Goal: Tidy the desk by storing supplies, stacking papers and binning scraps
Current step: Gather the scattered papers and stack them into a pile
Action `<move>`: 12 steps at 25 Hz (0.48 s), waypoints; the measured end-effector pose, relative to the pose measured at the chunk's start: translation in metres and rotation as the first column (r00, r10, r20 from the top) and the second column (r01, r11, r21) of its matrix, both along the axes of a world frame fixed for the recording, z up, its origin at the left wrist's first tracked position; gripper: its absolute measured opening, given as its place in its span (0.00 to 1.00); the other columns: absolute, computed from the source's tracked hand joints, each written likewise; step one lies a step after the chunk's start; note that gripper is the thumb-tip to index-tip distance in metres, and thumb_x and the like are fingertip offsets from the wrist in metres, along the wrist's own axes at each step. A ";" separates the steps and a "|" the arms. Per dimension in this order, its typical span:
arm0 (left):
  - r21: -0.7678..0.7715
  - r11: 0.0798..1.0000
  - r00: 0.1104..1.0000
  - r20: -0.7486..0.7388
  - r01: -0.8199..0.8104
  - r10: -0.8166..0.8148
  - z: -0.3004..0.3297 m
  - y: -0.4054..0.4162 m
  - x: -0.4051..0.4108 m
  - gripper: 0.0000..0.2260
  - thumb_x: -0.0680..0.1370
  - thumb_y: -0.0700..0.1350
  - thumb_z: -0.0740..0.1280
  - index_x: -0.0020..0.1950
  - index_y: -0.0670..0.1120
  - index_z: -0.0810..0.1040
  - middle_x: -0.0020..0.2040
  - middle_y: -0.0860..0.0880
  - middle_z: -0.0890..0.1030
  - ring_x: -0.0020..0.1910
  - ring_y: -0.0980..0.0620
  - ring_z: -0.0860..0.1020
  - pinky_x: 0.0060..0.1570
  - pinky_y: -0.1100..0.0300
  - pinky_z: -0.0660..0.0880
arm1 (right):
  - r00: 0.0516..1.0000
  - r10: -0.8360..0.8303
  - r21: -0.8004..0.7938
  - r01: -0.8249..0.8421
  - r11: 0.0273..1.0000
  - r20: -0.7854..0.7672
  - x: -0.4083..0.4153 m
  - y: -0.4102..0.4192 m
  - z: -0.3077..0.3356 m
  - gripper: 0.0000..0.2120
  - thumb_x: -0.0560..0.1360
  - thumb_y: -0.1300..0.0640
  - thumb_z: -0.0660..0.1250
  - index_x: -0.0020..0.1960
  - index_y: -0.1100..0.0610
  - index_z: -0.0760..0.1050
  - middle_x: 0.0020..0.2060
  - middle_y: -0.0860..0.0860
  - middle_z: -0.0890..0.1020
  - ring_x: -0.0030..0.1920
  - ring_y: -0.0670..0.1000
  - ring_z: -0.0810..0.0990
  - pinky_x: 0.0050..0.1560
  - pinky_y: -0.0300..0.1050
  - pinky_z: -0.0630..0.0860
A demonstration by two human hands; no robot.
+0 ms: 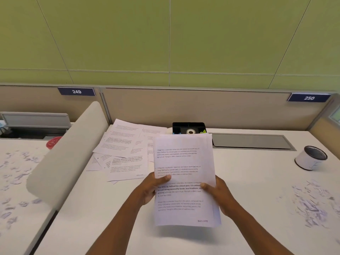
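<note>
A gathered stack of printed sheets [185, 162] is lifted above the white desk [103, 218], held between both hands. My left hand [150, 188] grips its left edge with the thumb on top. My right hand [219, 196] grips the right edge the same way. More loose printed papers [125, 150] lie fanned out on the desk to the left behind the stack. A black organiser tray [188, 126] with a tape roll and green markers stands at the back, partly hidden by the stack. Paper scraps [309, 201] litter the desk at the right.
A small white bin with a dark inside [311, 160] stands at the right. A grey cable hatch [250, 141] is set into the desk at the back. A rounded white divider [68, 153] separates the neighbouring desk, which holds more scraps [14, 173] and a red object [53, 142].
</note>
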State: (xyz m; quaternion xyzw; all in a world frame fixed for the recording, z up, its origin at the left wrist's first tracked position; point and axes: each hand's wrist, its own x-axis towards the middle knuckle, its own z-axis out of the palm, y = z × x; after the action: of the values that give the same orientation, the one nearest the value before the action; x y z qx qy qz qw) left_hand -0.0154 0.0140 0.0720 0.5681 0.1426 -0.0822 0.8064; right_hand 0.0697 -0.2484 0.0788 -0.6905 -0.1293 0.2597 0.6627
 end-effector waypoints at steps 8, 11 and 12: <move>0.117 0.971 0.976 -0.039 -0.209 0.215 -0.009 -0.015 0.003 0.25 0.69 0.47 0.80 0.63 0.41 0.80 0.57 0.40 0.85 0.55 0.38 0.84 0.53 0.44 0.81 | 0.978 0.192 -0.013 -0.194 0.981 -0.087 0.039 0.008 -0.019 0.26 0.68 0.52 0.76 0.63 0.55 0.76 0.56 0.52 0.85 0.55 0.55 0.85 0.57 0.55 0.81; 0.125 0.959 0.964 -0.050 -0.253 0.261 -0.013 -0.005 -0.001 0.26 0.68 0.48 0.80 0.63 0.42 0.80 0.57 0.40 0.85 0.55 0.39 0.84 0.55 0.42 0.81 | 0.965 0.239 -0.001 -0.241 0.971 -0.105 0.040 0.022 -0.028 0.25 0.68 0.50 0.77 0.63 0.54 0.76 0.57 0.51 0.85 0.56 0.55 0.84 0.57 0.55 0.80; 0.122 0.959 0.964 -0.052 -0.254 0.262 -0.016 0.000 -0.003 0.26 0.68 0.48 0.80 0.63 0.42 0.80 0.57 0.40 0.85 0.56 0.38 0.84 0.57 0.41 0.80 | 0.962 0.253 -0.003 -0.255 0.967 -0.107 0.042 0.028 -0.030 0.26 0.68 0.49 0.77 0.63 0.54 0.76 0.57 0.51 0.85 0.56 0.55 0.84 0.58 0.56 0.80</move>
State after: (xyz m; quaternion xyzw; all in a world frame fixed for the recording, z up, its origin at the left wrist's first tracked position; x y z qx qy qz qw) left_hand -0.0179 0.0141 0.0564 0.5868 0.2471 0.0127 0.7710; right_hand 0.1113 -0.2205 0.0488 -0.6591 -0.1791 0.3798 0.6239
